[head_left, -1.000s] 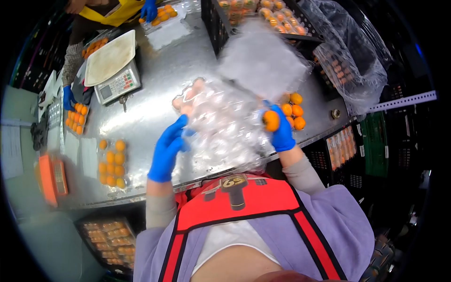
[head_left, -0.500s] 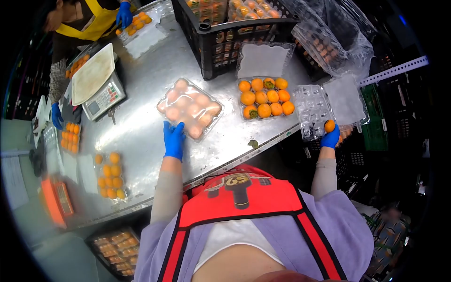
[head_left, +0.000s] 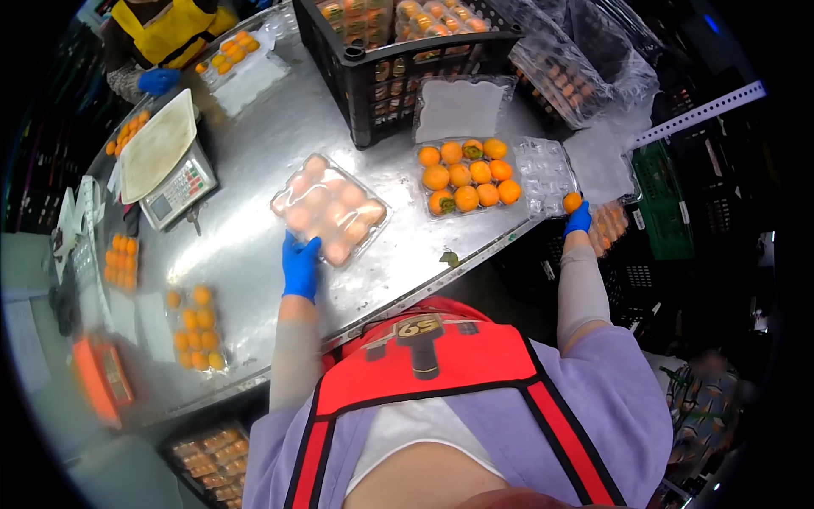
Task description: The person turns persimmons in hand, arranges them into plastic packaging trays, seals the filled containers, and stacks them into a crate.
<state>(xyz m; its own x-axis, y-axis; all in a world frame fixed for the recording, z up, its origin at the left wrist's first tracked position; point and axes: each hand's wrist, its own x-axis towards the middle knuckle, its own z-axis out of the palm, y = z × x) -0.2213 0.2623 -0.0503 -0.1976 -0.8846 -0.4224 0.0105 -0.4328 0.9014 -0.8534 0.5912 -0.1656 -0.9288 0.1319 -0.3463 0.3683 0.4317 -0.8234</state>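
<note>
My left hand [head_left: 300, 266], in a blue glove, rests at the near edge of a closed clear pack of fruit [head_left: 331, 208], thumb and fingers apart. My right hand [head_left: 578, 219], also gloved in blue, holds an orange fruit [head_left: 572, 202] at the near corner of an empty clear tray [head_left: 545, 174]. That tray lies open at the table's right edge, its lid with a white pad [head_left: 600, 165] folded out to the right. Between my hands sits an open tray of orange fruit [head_left: 469, 176], lid raised behind it.
A black crate [head_left: 407, 76] of packs stands at the back. At the left are a scale [head_left: 176, 182], another fruit tray [head_left: 199, 329] and an orange device [head_left: 102, 380]. A co-worker in a yellow apron [head_left: 174, 34] is at the far left. A leaf [head_left: 449, 259] lies near the front edge.
Since one second ago, the closed pack has come down on the table and the empty tray lies at the right. My right hand has moved right with the fruit. The co-worker's hands have shifted.
</note>
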